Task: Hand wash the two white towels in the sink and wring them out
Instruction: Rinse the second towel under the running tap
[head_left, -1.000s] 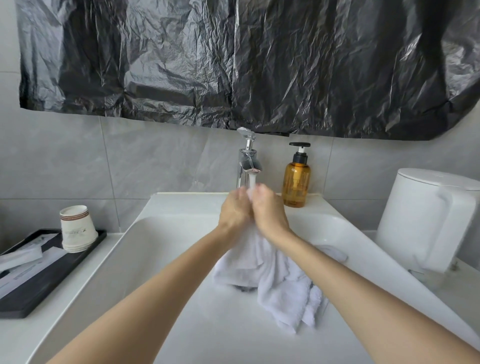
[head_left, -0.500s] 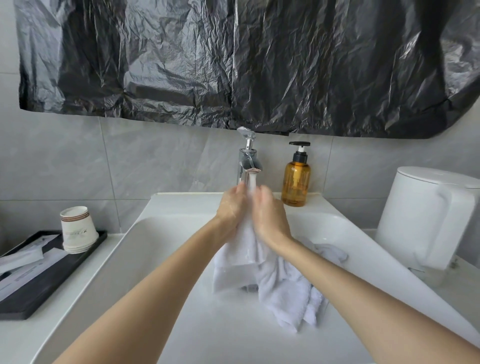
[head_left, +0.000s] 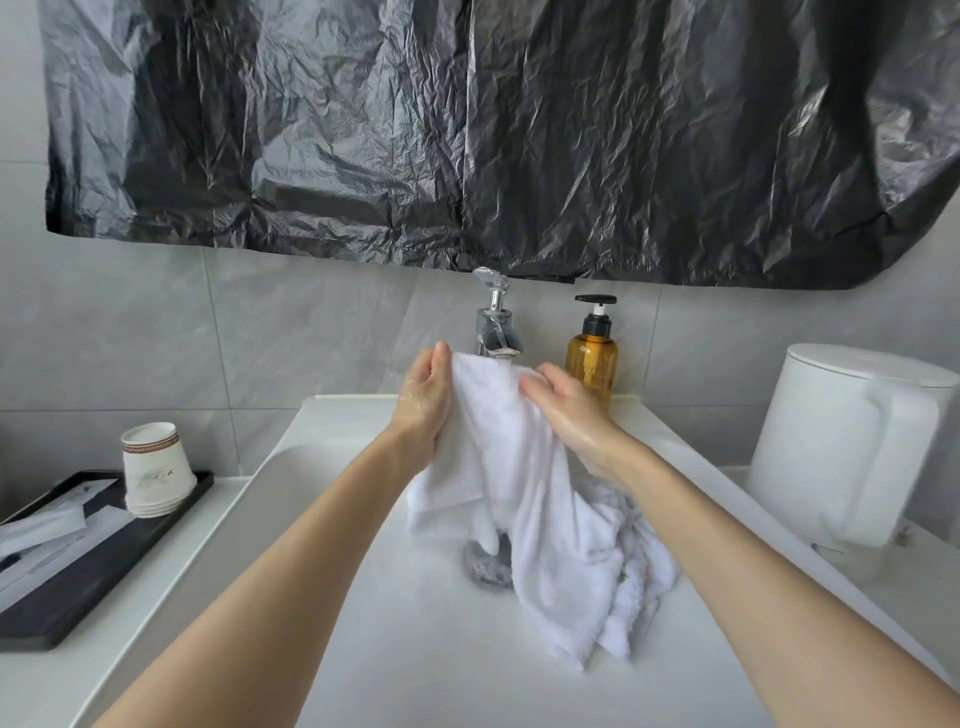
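**Towel held open under the running tap**

Both hands lift one white towel (head_left: 493, 441) to the spout of the chrome faucet (head_left: 496, 332), so the stream lands on its top edge and soaks down through the cloth. The left hand (head_left: 426, 400) grasps the left edge, with its fingers reaching up along the fabric. The right hand (head_left: 571, 415) curls its fingers over the upper right part. The hands are set apart, which spreads the towel into a sheet rather than a wad and lets water reach more of it.

The towel's lower part hangs into the sink (head_left: 363, 649) over the drain (head_left: 485, 569), so runoff stays in the basin. Under the right wrist a crumpled white heap (head_left: 641, 566) lies on the basin floor. It is probably the second towel, though the folds merge and I cannot tell where one cloth ends.

This looks like the wetting or rinsing stage, and wringing is not yet done. An amber soap bottle (head_left: 592, 358) stands just beside the faucet, within easy reach. Soaked terry is heavy, so both grips need to stay firm.
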